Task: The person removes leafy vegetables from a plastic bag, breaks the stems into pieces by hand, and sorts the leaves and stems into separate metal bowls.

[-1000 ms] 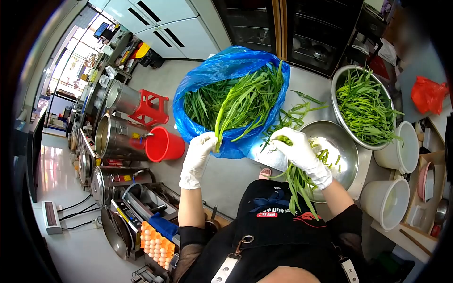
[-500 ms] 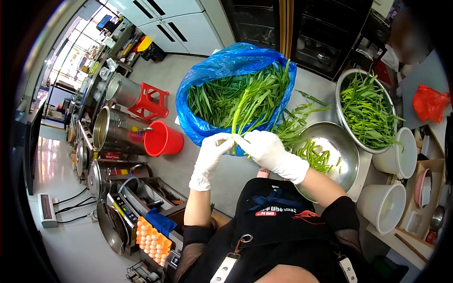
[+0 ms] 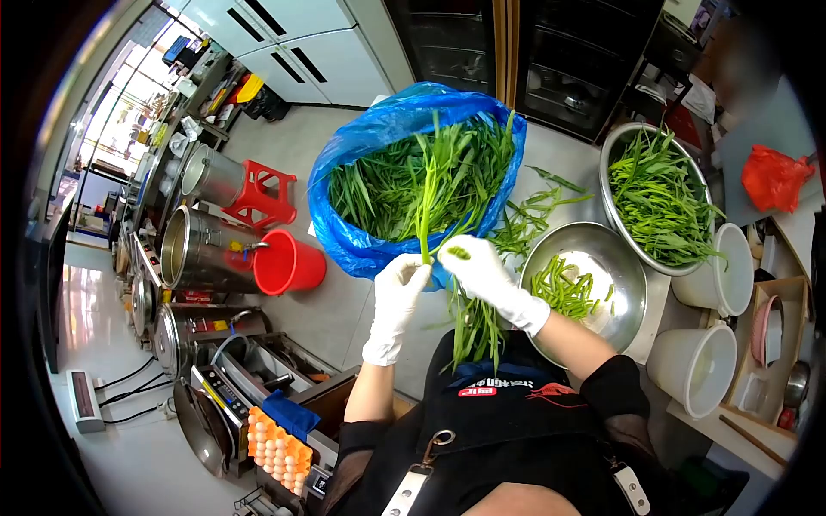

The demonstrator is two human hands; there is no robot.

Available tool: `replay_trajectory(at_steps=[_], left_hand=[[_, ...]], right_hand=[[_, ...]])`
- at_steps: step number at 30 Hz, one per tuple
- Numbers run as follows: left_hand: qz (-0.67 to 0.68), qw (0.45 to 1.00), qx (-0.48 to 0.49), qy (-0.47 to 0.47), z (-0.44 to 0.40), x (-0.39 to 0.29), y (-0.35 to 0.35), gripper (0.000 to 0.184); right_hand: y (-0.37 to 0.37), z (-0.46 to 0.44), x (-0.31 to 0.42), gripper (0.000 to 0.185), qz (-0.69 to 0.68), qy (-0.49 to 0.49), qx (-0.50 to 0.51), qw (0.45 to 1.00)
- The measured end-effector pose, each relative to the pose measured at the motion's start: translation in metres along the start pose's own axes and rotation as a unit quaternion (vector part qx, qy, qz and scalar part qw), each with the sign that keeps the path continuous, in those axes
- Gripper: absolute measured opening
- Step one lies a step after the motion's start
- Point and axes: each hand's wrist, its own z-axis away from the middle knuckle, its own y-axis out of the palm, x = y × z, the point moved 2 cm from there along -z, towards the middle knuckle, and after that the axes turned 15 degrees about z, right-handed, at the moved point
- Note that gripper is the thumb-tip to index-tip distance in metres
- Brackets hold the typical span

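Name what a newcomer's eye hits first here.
The big blue plastic bag, stuffed with leafy greens, just beyond the gloved hands. Then the bright red bucket on the left, and the wide metal bowl heaped with greens at upper right.

There're 2 lg bowls (image 3: 626, 267), 2 wht tubs (image 3: 733, 271), 1 blue bag (image 3: 366, 142), 1 red bag (image 3: 774, 177) & 1 red bkt (image 3: 291, 263).

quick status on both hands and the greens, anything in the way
Left hand pinching leafy stalks, tips up. Right hand close by, gripping trailing greens. Blue bag bunched just beyond, no obvious obstruction.
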Motion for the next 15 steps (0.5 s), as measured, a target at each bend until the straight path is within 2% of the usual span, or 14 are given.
replay_trajectory(at_steps=[1, 3, 4, 5, 9, 10, 13, 15], left_hand=[[-0.074, 0.997, 0.005, 0.036, 0.001, -0.002, -0.002, 0.011], [-0.219, 0.970, 0.015, 0.108, 0.004, -0.006, -0.011, 0.011], [-0.221, 0.966, 0.023, 0.129, 0.005, -0.006, -0.017, 0.011], [-0.252, 0.952, 0.018, 0.174, 0.006, -0.006, -0.022, 0.012], [-0.321, 0.913, 0.022, 0.251, 0.011, -0.006, -0.037, 0.019], [-0.335, 0.902, 0.027, 0.271, 0.012, -0.006, -0.040, 0.020], [-0.394, 0.856, 0.048, 0.332, 0.015, -0.013, -0.037, 0.023], [-0.427, 0.820, 0.062, 0.377, 0.017, -0.019, -0.033, 0.024]], right_hand=[[-0.007, -0.005, -0.005, 0.016, -0.056, 0.070, 0.027, 0.996], [-0.033, -0.009, -0.010, 0.016, -0.085, 0.122, 0.035, 0.988], [-0.048, -0.009, -0.014, 0.016, -0.071, 0.105, 0.024, 0.992], [-0.061, -0.007, -0.014, 0.016, -0.132, 0.073, 0.004, 0.989], [-0.102, -0.002, -0.033, 0.016, -0.164, 0.002, -0.052, 0.985], [-0.109, -0.001, -0.035, 0.014, -0.233, 0.000, -0.049, 0.971], [-0.129, 0.005, -0.031, 0.011, -0.286, 0.054, -0.078, 0.954], [-0.139, 0.008, -0.030, 0.012, -0.260, 0.055, -0.073, 0.961]])
